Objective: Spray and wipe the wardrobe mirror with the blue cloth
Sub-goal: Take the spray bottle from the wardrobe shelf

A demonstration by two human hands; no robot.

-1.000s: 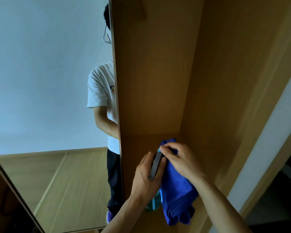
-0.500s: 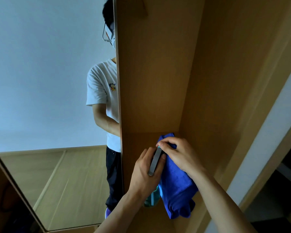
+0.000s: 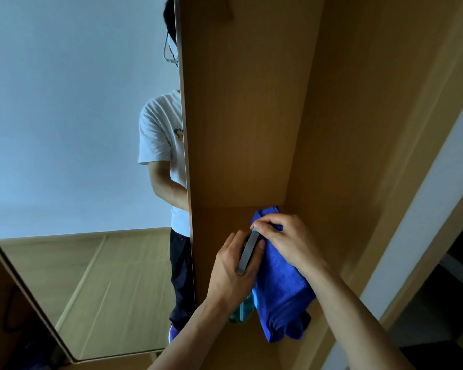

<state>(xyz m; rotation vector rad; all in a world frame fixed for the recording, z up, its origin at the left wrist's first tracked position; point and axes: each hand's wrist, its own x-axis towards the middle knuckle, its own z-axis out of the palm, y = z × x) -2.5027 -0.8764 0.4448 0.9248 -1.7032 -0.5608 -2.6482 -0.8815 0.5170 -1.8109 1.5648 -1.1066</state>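
Blue cloth (image 3: 281,289) in right hand (image 3: 285,241); fingers curled round it, a fold showing above the knuckles, the rest hanging below the palm in one long bunch; long axis runs from the back corner of the wooden wardrobe compartment (image 3: 238,116) down toward the camera, loose end lowest. Thumb and forefinger of the same hand are pinched together at the teal nozzle (image 3: 255,229) of the spray bottle (image 3: 242,308).

Left hand (image 3: 233,273) clenched round the bottle's neck, back of the hand toward the camera; grey trigger (image 3: 247,253) lies lengthwise across its fingers; fingertips just beside the cloth.

Bottle: translucent teal body shows only below the left wrist; long axis roughly parallel to the cloth, nozzle end up and away toward the compartment's back panel, base toward the camera; bottle and cloth side by side, touching; cannot tell whether the base rests on the compartment floor.

Wardrobe mirror (image 3: 78,129) stands at left; tall panel, long axis upright, its right edge against the wooden side of the compartment; both hands are apart from it, to its right, inside the compartment. Glass reflects a person in a white T-shirt (image 3: 158,134) and dark trousers (image 3: 181,276), a pale wall and a wood floor; the reflected figure is cut off by the mirror's right edge.
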